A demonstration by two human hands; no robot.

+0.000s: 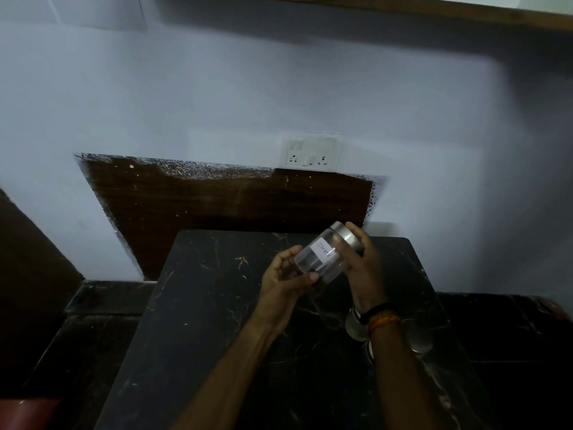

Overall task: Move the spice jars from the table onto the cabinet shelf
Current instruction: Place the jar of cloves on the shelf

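Above the dark marbled table [217,305], in the head view, you hold one clear spice jar [322,259] in both hands, tilted so that its silver lid [348,235] points up and to the right, away from you. Your left hand [285,274] cups the jar's bottom end, fingers curled round the base with the thumb lying along the near side. Your right hand [362,265] grips the lid end, fingers wrapped over the metal cap and the thumb pressed just below it. A white label [324,250] with handwriting sits on the jar's side, facing up between your two hands; the writing is too blurred to read with certainty. Some dark contents lie low inside the jar near your left thumb.

Under your right wrist, two more jars [356,327] stand on the table, partly hidden by your forearm: one just left of the wrist, the other [420,339] just right of it, both with silvery tops. So you can count three jars in all, one in hand and two on the table.

Your right wrist carries two bands [379,318], one black and one orange. Behind the table, a brown wooden panel [217,200] is set against the pale wall [248,88], and one white switch-and-socket plate [308,153] sits above its upper right edge. A wooden edge [403,6] runs along the top of the view.
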